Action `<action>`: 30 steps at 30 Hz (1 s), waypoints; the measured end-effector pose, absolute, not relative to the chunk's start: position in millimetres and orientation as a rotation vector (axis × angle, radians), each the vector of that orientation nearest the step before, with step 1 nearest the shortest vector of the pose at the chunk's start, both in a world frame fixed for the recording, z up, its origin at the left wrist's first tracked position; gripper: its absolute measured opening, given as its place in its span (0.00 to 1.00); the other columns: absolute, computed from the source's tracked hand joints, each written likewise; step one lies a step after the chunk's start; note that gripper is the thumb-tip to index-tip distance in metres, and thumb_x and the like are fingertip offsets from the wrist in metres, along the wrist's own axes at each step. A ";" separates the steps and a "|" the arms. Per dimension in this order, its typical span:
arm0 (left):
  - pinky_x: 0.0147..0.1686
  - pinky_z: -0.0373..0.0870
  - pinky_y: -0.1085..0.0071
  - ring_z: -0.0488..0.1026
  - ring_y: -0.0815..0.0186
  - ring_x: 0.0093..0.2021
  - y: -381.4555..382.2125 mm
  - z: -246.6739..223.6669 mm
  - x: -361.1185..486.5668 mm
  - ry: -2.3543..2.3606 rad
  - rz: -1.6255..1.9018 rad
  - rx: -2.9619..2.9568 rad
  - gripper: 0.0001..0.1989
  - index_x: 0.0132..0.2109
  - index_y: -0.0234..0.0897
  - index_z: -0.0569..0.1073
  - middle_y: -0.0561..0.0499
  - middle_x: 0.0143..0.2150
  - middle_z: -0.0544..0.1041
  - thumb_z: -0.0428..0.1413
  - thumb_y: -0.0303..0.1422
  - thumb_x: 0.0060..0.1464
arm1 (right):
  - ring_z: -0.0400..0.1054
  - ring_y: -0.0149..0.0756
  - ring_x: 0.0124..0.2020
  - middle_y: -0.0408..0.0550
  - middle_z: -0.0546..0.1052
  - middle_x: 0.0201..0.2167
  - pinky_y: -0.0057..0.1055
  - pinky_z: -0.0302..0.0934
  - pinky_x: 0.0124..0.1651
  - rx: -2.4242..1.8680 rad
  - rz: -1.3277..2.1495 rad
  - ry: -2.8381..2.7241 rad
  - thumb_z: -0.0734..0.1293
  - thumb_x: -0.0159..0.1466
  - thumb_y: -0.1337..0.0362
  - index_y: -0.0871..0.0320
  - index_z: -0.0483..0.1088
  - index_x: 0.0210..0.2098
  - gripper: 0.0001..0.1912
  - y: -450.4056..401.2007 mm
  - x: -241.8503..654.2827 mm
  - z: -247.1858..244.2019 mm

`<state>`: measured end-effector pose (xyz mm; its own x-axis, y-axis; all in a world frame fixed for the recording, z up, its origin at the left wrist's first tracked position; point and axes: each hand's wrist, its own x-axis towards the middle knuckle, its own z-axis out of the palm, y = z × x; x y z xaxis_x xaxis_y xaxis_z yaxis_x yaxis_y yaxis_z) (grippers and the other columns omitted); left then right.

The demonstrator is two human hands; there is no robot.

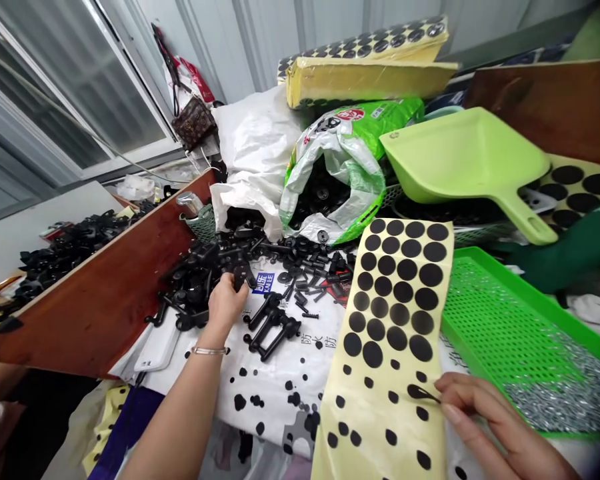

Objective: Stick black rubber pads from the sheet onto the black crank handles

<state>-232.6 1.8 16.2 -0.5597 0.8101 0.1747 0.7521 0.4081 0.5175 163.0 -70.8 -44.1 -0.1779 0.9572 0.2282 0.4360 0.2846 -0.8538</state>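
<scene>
My left hand [227, 300] reaches into the pile of black plastic parts [193, 277], its fingers closed around a black round part [244, 272]. At the lower right, my right hand [485, 417] pinches the edge of a dark sticker [420, 392], which is stretched over the yellow backing sheet [380, 427]. Rows of black round stickers [399, 313] cover the sheet's upper part, with small black spots below. Several black arm-shaped parts [273, 330] lie on the white printed surface between my hands.
A green tray [510, 300] with metal pieces stands at the right, below a light green dustpan [465, 157]. An open green-and-white bag [350, 167] holds black parts behind. A brown board [105, 280] borders the left; another person's arm [0, 387] shows beyond it.
</scene>
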 end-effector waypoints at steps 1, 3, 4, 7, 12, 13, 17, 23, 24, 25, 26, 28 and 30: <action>0.38 0.69 0.62 0.73 0.59 0.38 -1.7 18.2 -226.5 2.472 0.928 1.405 0.14 0.42 0.34 0.69 0.49 0.33 0.74 0.56 0.38 0.52 | 0.67 0.46 0.49 0.51 0.74 0.43 0.33 0.66 0.48 -1.272 0.879 -1.728 0.63 0.61 0.54 0.55 0.69 0.34 0.11 -71.2 161.7 -41.0; 0.35 0.69 0.66 0.74 0.60 0.35 -9.7 19.8 -208.1 2.272 1.065 1.387 0.18 0.45 0.34 0.67 0.50 0.30 0.75 0.55 0.41 0.51 | 0.64 0.47 0.53 0.51 0.72 0.47 0.36 0.64 0.52 -1.271 1.031 -1.675 0.62 0.62 0.52 0.54 0.69 0.35 0.13 -70.6 156.0 -28.4; 0.33 0.69 0.68 0.75 0.61 0.34 -14.1 19.6 -196.1 2.158 1.118 1.377 0.20 0.46 0.34 0.66 0.50 0.29 0.75 0.55 0.43 0.50 | 0.63 0.47 0.54 0.52 0.70 0.50 0.37 0.63 0.53 -1.273 1.141 -1.657 0.61 0.62 0.51 0.54 0.69 0.36 0.14 -69.6 151.7 -19.6; 0.27 0.69 0.71 0.74 0.64 0.28 -28.8 17.5 -154.3 1.857 1.187 1.332 0.29 0.53 0.33 0.60 0.53 0.26 0.74 0.56 0.44 0.48 | 0.60 0.48 0.57 0.52 0.67 0.54 0.41 0.59 0.56 -1.252 1.421 -1.536 0.62 0.62 0.50 0.54 0.70 0.34 0.15 -63.4 136.7 9.2; 0.21 0.65 0.75 0.66 0.73 0.20 -56.8 13.7 -94.4 1.383 1.051 1.148 0.31 0.55 0.29 0.62 0.47 0.31 0.77 0.59 0.37 0.47 | 0.61 0.45 0.55 0.51 0.67 0.54 0.41 0.60 0.55 -1.126 1.706 -1.416 0.65 0.60 0.52 0.56 0.68 0.30 0.13 -49.8 123.2 34.5; 0.21 0.65 0.76 0.66 0.73 0.21 -61.6 12.2 -86.6 1.294 1.016 1.102 0.29 0.55 0.29 0.63 0.45 0.35 0.78 0.60 0.35 0.47 | 0.61 0.45 0.55 0.51 0.68 0.53 0.41 0.60 0.54 -1.115 1.727 -1.406 0.65 0.60 0.52 0.57 0.67 0.29 0.13 -47.9 123.5 35.4; 0.24 0.67 0.78 0.69 0.71 0.29 -73.9 4.4 -67.6 1.172 0.918 1.027 0.27 0.56 0.33 0.64 0.44 0.42 0.76 0.59 0.30 0.48 | 0.61 0.45 0.54 0.52 0.72 0.47 0.43 0.57 0.55 -1.119 1.721 -1.418 0.66 0.59 0.53 0.57 0.68 0.28 0.13 -44.4 128.2 34.0; 0.28 0.69 0.75 0.70 0.66 0.36 -77.9 1.3 -59.3 1.184 0.833 1.087 0.27 0.59 0.34 0.62 0.43 0.50 0.74 0.54 0.27 0.51 | 0.62 0.43 0.51 0.52 0.69 0.50 0.42 0.55 0.54 -1.100 1.774 -1.418 0.64 0.61 0.58 0.58 0.67 0.27 0.10 -43.6 128.4 28.0; 0.28 0.69 0.74 0.70 0.65 0.37 -78.3 1.6 -59.1 1.181 0.832 1.099 0.27 0.59 0.34 0.62 0.42 0.51 0.73 0.54 0.26 0.51 | 0.63 0.43 0.51 0.52 0.69 0.50 0.42 0.55 0.54 -1.096 1.783 -1.414 0.64 0.61 0.59 0.58 0.67 0.27 0.10 -43.5 127.7 26.7; 0.30 0.69 0.73 0.70 0.64 0.38 -78.8 1.8 -59.2 1.172 0.831 1.112 0.27 0.59 0.34 0.62 0.42 0.52 0.72 0.54 0.26 0.51 | 0.63 0.43 0.50 0.53 0.69 0.50 0.42 0.55 0.54 -1.095 1.786 -1.411 0.64 0.61 0.59 0.58 0.67 0.27 0.10 -43.3 127.0 25.6; 0.31 0.70 0.72 0.71 0.63 0.40 -79.4 2.1 -59.6 1.160 0.832 1.126 0.27 0.59 0.34 0.62 0.41 0.53 0.72 0.53 0.26 0.51 | 0.62 0.43 0.50 0.53 0.69 0.49 0.42 0.54 0.54 -1.098 1.785 -1.412 0.64 0.60 0.59 0.58 0.67 0.27 0.10 -43.1 126.3 24.6; 0.37 0.70 0.69 0.70 0.59 0.46 -80.8 2.7 -60.5 1.139 0.834 1.148 0.27 0.59 0.35 0.62 0.41 0.56 0.70 0.53 0.26 0.51 | 0.62 0.43 0.51 0.53 0.70 0.49 0.42 0.53 0.54 -1.111 1.779 -1.425 0.64 0.60 0.59 0.58 0.66 0.26 0.10 -42.6 125.1 23.7; 0.44 0.69 0.65 0.68 0.56 0.52 -82.1 3.7 -61.4 1.121 0.841 1.159 0.27 0.59 0.34 0.62 0.41 0.57 0.69 0.53 0.26 0.51 | 0.62 0.43 0.51 0.53 0.70 0.49 0.42 0.53 0.54 -1.124 1.772 -1.457 0.63 0.60 0.59 0.58 0.66 0.26 0.10 -42.1 124.0 24.2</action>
<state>-61.4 -82.1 3.7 0.2610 0.9373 -0.2309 0.0408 0.2282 0.9728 124.0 -42.1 24.2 -0.4778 0.8441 -0.2435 0.0756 -0.2367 -0.9686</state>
